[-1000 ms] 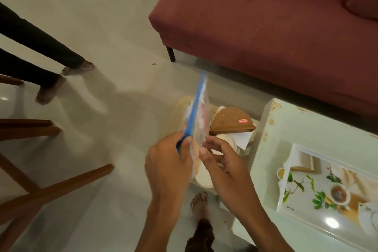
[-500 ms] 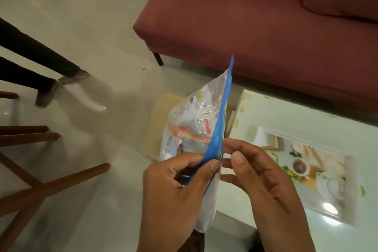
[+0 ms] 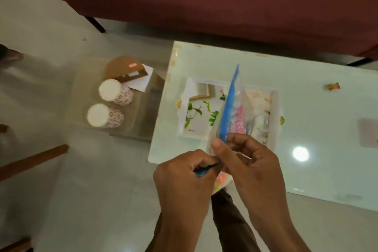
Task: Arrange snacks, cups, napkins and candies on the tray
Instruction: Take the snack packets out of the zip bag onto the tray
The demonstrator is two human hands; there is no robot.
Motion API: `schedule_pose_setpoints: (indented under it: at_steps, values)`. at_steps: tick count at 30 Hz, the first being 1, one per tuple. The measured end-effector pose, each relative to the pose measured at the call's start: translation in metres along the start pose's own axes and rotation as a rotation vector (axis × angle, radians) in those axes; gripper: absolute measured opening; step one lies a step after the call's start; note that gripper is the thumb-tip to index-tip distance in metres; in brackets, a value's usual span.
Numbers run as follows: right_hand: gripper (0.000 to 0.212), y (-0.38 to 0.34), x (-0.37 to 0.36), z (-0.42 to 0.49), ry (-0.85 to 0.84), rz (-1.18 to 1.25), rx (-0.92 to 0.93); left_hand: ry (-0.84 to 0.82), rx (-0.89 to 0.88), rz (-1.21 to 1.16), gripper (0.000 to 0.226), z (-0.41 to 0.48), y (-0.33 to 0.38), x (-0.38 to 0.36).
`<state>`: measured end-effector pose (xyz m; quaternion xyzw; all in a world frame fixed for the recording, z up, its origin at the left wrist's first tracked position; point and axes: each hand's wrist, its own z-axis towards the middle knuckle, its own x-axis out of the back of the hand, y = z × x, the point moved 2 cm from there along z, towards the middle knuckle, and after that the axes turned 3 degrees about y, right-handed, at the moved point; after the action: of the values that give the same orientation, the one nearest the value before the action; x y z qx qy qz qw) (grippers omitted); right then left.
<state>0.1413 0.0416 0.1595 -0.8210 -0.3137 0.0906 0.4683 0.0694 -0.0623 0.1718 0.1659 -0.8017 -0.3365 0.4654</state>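
Blue zip strip (image 3: pixel 228 108) tops a clear plastic bag (image 3: pixel 242 96) of candies (image 3: pixel 238 117), held edge-up over the tray (image 3: pixel 275 106) on the pale table (image 3: pixel 319 75).

Head view: left hand (image 3: pixel 184 182) pinches the strip's near end. Right hand (image 3: pixel 253 161) pinches the bag's other lip just beside it.

Judgement: bag is light, limp, slick film. Contents are loose and would spill if tipped. Best hold is at the stiffer strip, one lip per hand.

Two patterned cups (image 3: pixel 114 93) sit left of the table, not yet on the tray.

Head view — looking steeply down, close over table (image 3: pixel 306 108).
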Motion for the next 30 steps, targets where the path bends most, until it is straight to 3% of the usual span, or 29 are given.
schedule_pose_setpoints:
  at_steps: [2, 5, 8, 11, 15, 17, 20, 25, 30]
  values:
    - [0.018, 0.007, 0.012, 0.008, 0.035, 0.005, -0.011, -0.194, 0.001, 0.254, 0.048, -0.007, 0.005, -0.017]
    - [0.018, 0.01, 0.026, 0.019, 0.048, -0.022, -0.028, -0.288, 0.107, 0.123, 0.06, -0.006, 0.01, -0.027]
    - [0.014, 0.012, 0.031, 0.028, 0.041, -0.008, -0.079, -0.112, 0.011, -0.105, 0.053, 0.004, 0.01, -0.023]
    - [0.015, 0.011, 0.021, 0.032, 0.01, 0.006, -0.07, -0.146, 0.059, -0.25, 0.062, 0.019, 0.006, -0.024]
    - [0.023, 0.012, 0.004, 0.033, -0.018, -0.045, -0.022, -0.149, 0.083, -0.24, 0.042, 0.04, 0.006, -0.026]
    - [0.017, 0.012, -0.002, 0.035, -0.048, -0.11, 0.025, -0.099, 0.072, -0.224, 0.043, 0.048, 0.003, -0.025]
    - [0.027, 0.009, -0.007, 0.038, -0.084, -0.145, 0.068, -0.039, 0.102, -0.238, 0.036, 0.058, -0.003, -0.024]
    - [0.037, 0.003, -0.004, 0.048, -0.13, -0.056, 0.046, -0.167, 0.137, -0.392, 0.031, 0.071, -0.012, -0.026]
    - [0.026, 0.005, -0.008, 0.05, -0.124, 0.049, -0.023, -0.225, 0.136, -0.49, 0.03, 0.079, -0.016, -0.031]
